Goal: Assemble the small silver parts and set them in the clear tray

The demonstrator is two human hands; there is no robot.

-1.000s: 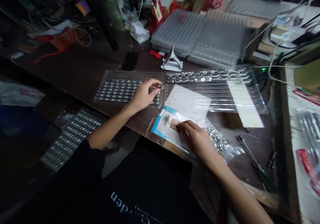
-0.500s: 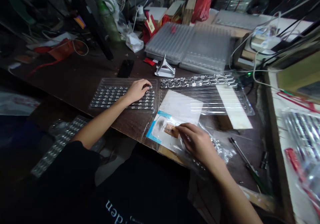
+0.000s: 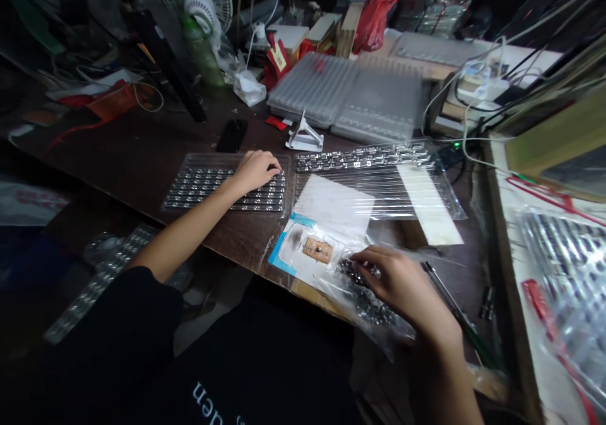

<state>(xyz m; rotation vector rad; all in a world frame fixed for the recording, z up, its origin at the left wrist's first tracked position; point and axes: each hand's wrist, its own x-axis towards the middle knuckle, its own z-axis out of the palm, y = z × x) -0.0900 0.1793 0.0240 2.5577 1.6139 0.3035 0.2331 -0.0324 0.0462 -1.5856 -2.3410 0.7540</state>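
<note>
My left hand (image 3: 258,171) rests on the right end of a clear tray (image 3: 189,160) filled with rows of small metal parts, its fingers drawn together at the top row; what they pinch is too small to make out. At the bag of small dark metal pieces (image 3: 374,305), my right hand (image 3: 391,273) has its fingertips pressed together among the pieces, with anything between them hidden. Left of that hand, a small brown block (image 3: 317,249) lies on a white sheet edged with blue tape (image 3: 284,251).
A second clear tray (image 3: 350,191) holds metal parts along its back, with a white strip (image 3: 428,204) across it. Behind stand a white stand (image 3: 304,136), a phone (image 3: 231,136) and stacked clear trays (image 3: 312,87). A screwdriver (image 3: 449,292) lies at the right.
My right hand has moved from the brown block to the metal pieces in the bag, leaving the block uncovered. My left hand stays at the tray's right end. The view has shifted slightly.
</note>
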